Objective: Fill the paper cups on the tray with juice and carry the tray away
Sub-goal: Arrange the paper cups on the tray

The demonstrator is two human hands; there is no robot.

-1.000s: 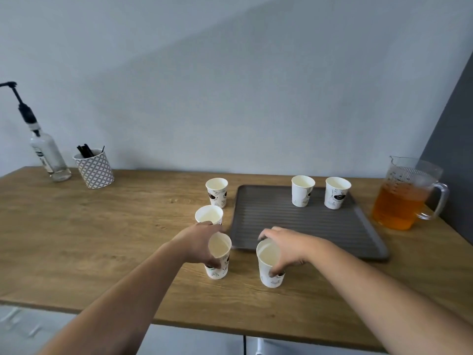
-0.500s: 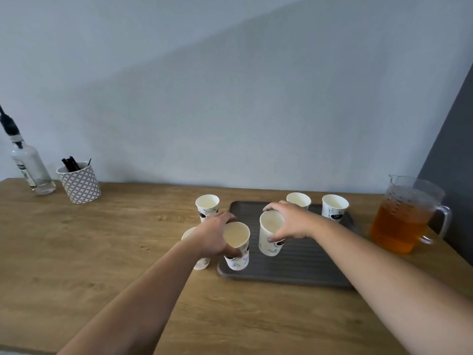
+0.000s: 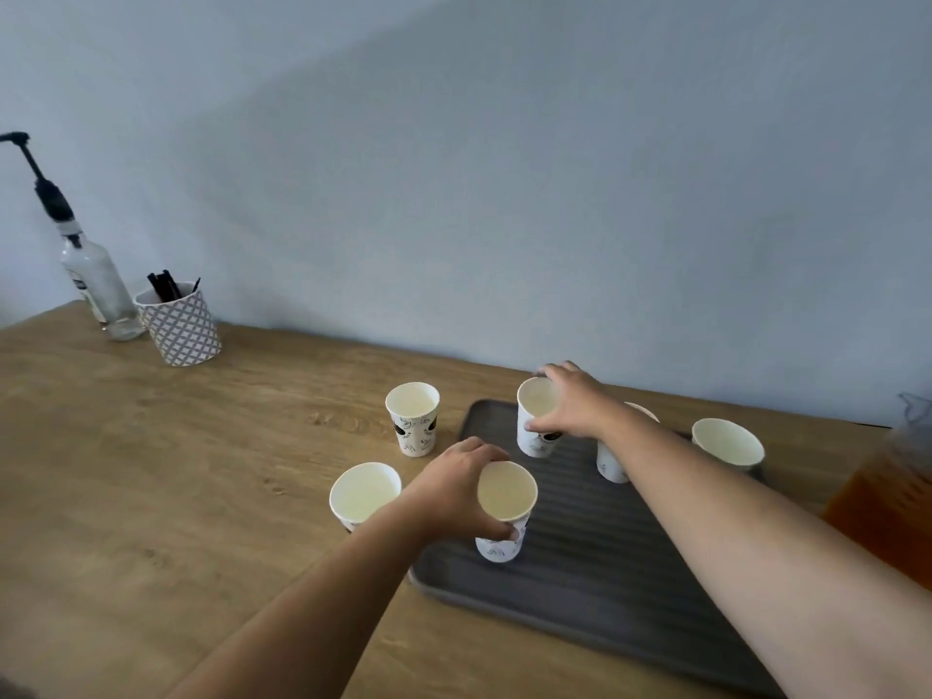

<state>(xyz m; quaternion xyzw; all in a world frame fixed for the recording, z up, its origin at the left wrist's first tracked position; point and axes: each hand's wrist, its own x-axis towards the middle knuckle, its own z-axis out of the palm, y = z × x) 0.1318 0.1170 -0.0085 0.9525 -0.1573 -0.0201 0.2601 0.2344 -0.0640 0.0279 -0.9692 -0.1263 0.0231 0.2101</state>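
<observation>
on the grey tray (image 3: 595, 592), each hand's grip closes round a printed paper cup, print unreadable.

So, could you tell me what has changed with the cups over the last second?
Both hands carried their cups from the table onto the tray: the left hand near its front-left corner, the right hand further back. Both grips remain closed. The other four cups stayed put.

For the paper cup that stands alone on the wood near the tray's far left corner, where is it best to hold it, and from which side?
Probably grip the paper cup around its upper wall just below the rim, coming from the near left over bare table. It stands upright with an open mouth, tapers downward, and the tray lies on its right.
</observation>
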